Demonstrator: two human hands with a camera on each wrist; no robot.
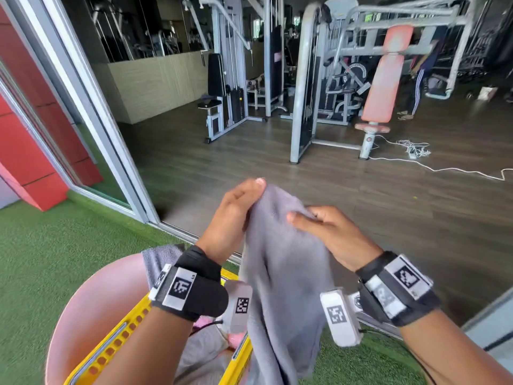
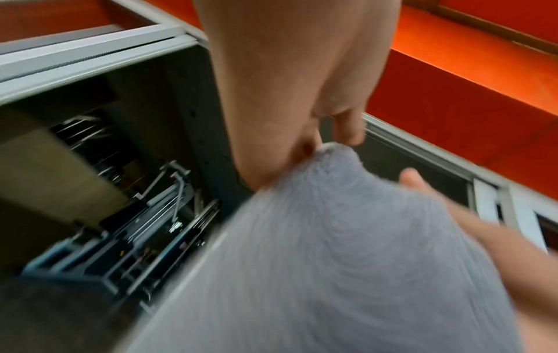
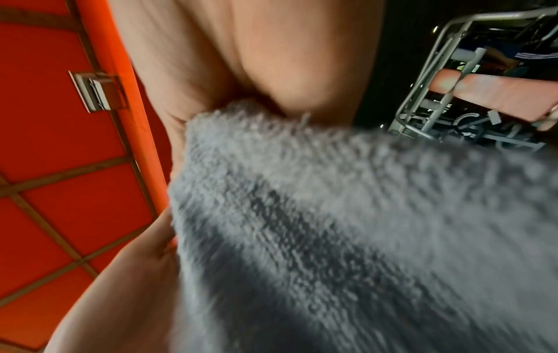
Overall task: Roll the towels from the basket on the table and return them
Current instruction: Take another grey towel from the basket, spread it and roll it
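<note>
A grey towel [image 1: 280, 276] hangs in the air in front of me, above the yellow basket [image 1: 116, 343]. My left hand [image 1: 238, 207] pinches its top left edge. To the right, my right hand [image 1: 319, 220] grips the top edge with curled fingers. The cloth droops down between both wrists, partly over the basket. In the left wrist view the towel [image 2: 332, 250] fills the lower right, held at its tip by the left hand [image 2: 302, 148]. The right wrist view is mostly fluffy grey towel [image 3: 347, 227] under my right hand [image 3: 256, 90]. More grey cloth [image 1: 205, 354] lies inside the basket.
The basket stands on a round pink table [image 1: 91, 307] on green artificial turf [image 1: 41, 259]. Another grey towel [image 1: 161, 259] lies on the table behind my left wrist. Ahead are a sliding door frame [image 1: 111, 151], a wooden gym floor, weight machines [image 1: 327, 87] and a white cable [image 1: 444, 169].
</note>
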